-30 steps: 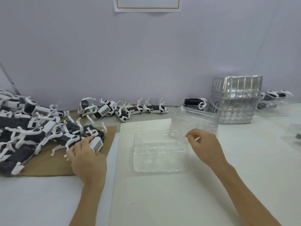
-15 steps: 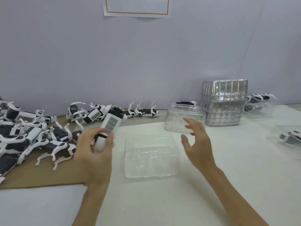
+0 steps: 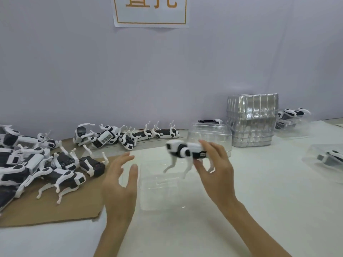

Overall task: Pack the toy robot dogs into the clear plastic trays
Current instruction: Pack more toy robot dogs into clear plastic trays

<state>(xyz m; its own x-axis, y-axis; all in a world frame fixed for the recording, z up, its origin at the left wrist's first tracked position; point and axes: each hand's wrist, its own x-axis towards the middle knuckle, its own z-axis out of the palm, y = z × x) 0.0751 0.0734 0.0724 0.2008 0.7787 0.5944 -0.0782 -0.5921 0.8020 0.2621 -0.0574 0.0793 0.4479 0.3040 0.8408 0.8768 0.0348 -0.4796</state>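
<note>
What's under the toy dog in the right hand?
A clear tray, nothing visible inside; the toy dog, gripped by the right hand, hangs above it. The hand covers the tray's right edge.

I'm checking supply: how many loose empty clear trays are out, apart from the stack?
2. The near tray lies below the toy dog in the right hand; the far tray sits beside the stack. Others may be hidden.

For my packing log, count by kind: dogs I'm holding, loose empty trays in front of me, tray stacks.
Toy dog held in right hand: 1
Loose empty trays: 2
Tray stack: 1
Total: 4
</note>
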